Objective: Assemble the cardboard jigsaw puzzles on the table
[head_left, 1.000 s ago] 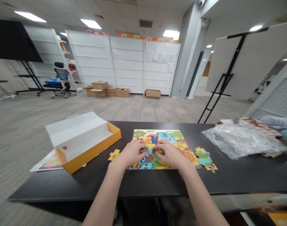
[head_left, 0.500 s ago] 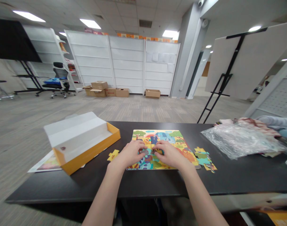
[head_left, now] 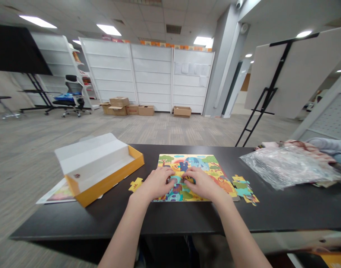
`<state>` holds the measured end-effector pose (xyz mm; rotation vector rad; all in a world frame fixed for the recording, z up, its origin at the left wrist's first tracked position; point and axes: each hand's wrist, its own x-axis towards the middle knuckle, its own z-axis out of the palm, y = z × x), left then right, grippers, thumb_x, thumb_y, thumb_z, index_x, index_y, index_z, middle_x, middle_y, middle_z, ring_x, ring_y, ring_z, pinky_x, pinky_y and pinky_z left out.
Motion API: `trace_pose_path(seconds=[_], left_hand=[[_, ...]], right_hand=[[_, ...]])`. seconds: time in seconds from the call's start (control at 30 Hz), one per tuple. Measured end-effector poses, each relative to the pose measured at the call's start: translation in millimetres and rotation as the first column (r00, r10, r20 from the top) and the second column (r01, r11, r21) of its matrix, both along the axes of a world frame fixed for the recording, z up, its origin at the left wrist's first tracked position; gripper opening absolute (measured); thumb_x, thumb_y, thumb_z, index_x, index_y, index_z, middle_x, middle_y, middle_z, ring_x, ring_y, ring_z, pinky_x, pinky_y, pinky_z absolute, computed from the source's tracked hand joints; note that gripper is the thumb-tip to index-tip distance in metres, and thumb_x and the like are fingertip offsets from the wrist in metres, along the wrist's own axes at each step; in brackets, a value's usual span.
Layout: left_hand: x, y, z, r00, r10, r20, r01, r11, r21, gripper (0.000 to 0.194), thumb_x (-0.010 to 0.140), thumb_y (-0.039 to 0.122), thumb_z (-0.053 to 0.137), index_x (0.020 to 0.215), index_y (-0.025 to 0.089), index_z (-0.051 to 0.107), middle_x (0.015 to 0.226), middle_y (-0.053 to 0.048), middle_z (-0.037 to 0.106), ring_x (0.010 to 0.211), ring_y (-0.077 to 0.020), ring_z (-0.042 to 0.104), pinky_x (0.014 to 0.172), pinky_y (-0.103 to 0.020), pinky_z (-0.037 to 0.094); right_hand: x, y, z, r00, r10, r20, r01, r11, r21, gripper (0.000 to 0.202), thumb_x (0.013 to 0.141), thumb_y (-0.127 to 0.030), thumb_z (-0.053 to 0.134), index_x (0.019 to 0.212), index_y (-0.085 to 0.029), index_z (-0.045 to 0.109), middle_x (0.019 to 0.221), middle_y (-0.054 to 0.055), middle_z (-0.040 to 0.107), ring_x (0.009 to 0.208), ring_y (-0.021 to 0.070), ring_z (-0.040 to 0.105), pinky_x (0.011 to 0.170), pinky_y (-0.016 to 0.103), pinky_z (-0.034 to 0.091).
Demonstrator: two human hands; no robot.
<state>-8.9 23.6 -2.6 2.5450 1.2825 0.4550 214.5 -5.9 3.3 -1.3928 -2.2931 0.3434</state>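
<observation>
A colourful animal jigsaw puzzle (head_left: 215, 168) lies flat on the black table, with many pieces joined. My left hand (head_left: 158, 181) rests on its left part, fingers curved and fingertips on the pieces. Close beside it, my right hand (head_left: 198, 181) touches the middle of the puzzle with bent fingers; a small yellow and dark part shows between thumb and forefinger, and I cannot make out whether it is a held piece. A loose yellow piece (head_left: 135, 184) lies left of my left hand. Several loose pieces (head_left: 243, 189) are grouped at the puzzle's right.
An open yellow box (head_left: 111, 178) with white inside stands on the left, over a printed sheet (head_left: 55, 193). Clear plastic bags (head_left: 287, 167) and folded cloth (head_left: 307, 149) lie on the right. The black table's (head_left: 103, 223) front edge runs under my forearms.
The whole view has shifted slightly. Both hands stay at nearly the same place on the puzzle, with only slight finger movement.
</observation>
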Motion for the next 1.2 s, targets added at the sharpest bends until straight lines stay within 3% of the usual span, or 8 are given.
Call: trace_pose_path(seconds=[0.13,0.3,0.77,1.2], left_hand=[[5.1,-1.7,6.5,0.999,0.012,-0.046,-0.013,1.0,-0.019,0.037,0.09,0.044,0.06,0.12,0.024,0.069,0.133,-0.009,0.065,0.127,-0.0297,0.056,0.106,-0.043,0.045],[10.0,0.1,10.4,0.997,0.029,-0.074,-0.031,0.999,-0.022,0.031,0.085,0.044,0.067,0.107,0.023,0.073,0.123,-0.01,0.068,0.12,-0.0312,0.058,0.103,-0.042,0.047],[22.9,-14.2,23.4,0.98,0.137,-0.144,-0.139,0.99,-0.008,0.028,0.086,0.038,0.061,0.105,0.02,0.072,0.122,-0.013,0.068,0.119,-0.0353,0.059,0.096,-0.048,0.05],[32.8,-16.2,32.2,0.954,0.203,-0.222,-0.214,0.976,-0.027,0.024,0.087,0.031,0.058,0.104,0.021,0.072,0.118,-0.013,0.069,0.112,-0.0332,0.063,0.09,-0.043,0.053]], right_hand=[[0.6,0.3,-1.1,1.0,0.0,0.005,0.0,1.0,-0.005,0.02,0.092,-0.018,0.061,0.106,-0.02,0.075,0.109,0.009,0.068,0.108,0.0238,0.062,0.1,0.037,0.047],[2.0,1.7,-2.5,1.0,0.001,0.004,-0.001,1.0,-0.011,0.02,0.09,-0.017,0.062,0.106,-0.018,0.074,0.11,0.011,0.068,0.108,0.024,0.063,0.099,0.037,0.047],[-0.9,-2.1,7.9,0.996,-0.026,0.081,0.03,0.999,-0.043,0.023,0.093,-0.019,0.06,0.109,-0.02,0.076,0.11,0.01,0.069,0.106,0.0252,0.064,0.098,0.037,0.047],[-2.8,-1.3,4.2,0.992,-0.025,0.121,0.027,0.999,-0.022,0.023,0.094,-0.02,0.06,0.106,-0.022,0.079,0.109,0.01,0.07,0.103,0.0251,0.064,0.097,0.037,0.047]])
